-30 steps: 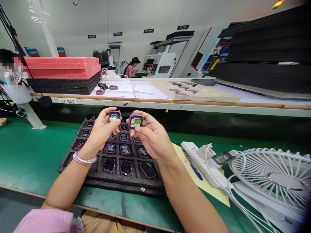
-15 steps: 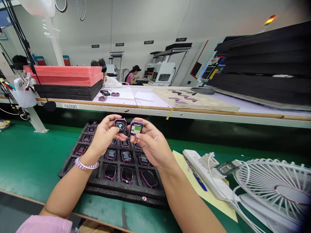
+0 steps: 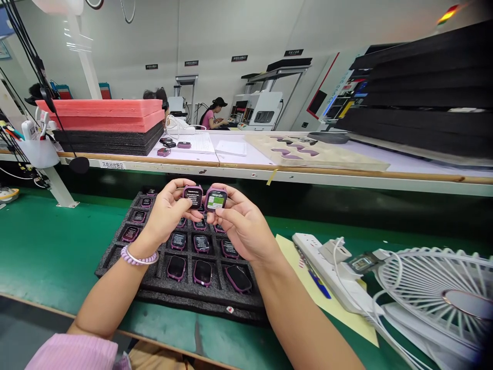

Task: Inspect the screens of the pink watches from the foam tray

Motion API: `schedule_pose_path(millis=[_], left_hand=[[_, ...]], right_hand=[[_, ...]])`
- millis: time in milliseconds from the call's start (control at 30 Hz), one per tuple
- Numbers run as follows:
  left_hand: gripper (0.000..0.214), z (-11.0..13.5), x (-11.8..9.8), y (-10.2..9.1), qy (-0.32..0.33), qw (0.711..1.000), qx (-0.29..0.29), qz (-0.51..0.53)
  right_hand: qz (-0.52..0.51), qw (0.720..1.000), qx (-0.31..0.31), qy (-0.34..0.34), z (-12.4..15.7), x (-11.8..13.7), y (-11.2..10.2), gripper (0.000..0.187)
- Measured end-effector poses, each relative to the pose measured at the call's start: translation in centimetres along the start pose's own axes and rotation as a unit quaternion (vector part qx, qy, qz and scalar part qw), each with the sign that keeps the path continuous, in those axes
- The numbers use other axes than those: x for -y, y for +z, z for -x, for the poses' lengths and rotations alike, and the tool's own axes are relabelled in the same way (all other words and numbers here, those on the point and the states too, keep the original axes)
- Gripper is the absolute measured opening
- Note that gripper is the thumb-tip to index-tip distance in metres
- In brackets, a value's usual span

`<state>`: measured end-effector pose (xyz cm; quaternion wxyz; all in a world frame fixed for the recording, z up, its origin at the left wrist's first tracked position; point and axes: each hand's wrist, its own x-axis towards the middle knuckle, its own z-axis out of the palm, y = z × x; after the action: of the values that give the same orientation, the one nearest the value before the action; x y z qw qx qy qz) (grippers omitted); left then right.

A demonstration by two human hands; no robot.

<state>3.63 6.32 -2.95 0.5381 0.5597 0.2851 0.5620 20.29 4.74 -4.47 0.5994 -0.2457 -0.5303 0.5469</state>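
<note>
My left hand (image 3: 169,211) grips a purple-framed smartwatch (image 3: 193,197) without a strap, its thumb at the lower left of a dark screen with white text lines. Close beside it, my right hand (image 3: 244,221) holds a second purple smartwatch (image 3: 215,200) whose screen shows a green and white display; the thumb touches its lower edge. Both are held up over a black foam tray (image 3: 154,280). In the tray's compartments lie several similar smartwatches (image 3: 202,273), some with lit text, the front ones dark. My hands and forearms hide part of the tray.
On the right are a power strip (image 3: 327,272), a white fan (image 3: 442,293), and a blue pen (image 3: 319,284) on yellow paper (image 3: 346,321). A shelf (image 3: 239,172) behind carries red foam sheets (image 3: 103,115) and a black tray stack (image 3: 419,97). Co-workers sit farther back.
The left watch's screen has switched from a dial-like picture with a blue centre to white text. Both hands keep their hold; the view has shifted slightly.
</note>
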Motion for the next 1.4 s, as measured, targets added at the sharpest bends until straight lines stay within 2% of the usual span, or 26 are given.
schedule_pose_path(millis=[367, 633, 867, 1400], left_hand=[[0.040, 0.10, -0.14, -0.01, 0.000, 1.000, 0.000, 0.004], [0.049, 0.15, -0.01, 0.20, 0.017, 1.000, 0.019, 0.006], [0.034, 0.24, -0.06, 0.00, -0.005, 1.000, 0.023, 0.008], [0.036, 0.40, -0.22, 0.25, -0.011, 1.000, 0.027, 0.000]], right_hand=[[-0.008, 1.000, -0.004, 0.006, -0.01, -0.06, 0.00, 0.051], [-0.002, 1.000, 0.000, -0.005, -0.03, 0.01, 0.09, 0.052], [-0.020, 1.000, -0.003, -0.005, -0.40, -0.23, -0.25, 0.041], [0.001, 0.998, -0.054, -0.009, -0.33, -0.09, 0.24, 0.044]])
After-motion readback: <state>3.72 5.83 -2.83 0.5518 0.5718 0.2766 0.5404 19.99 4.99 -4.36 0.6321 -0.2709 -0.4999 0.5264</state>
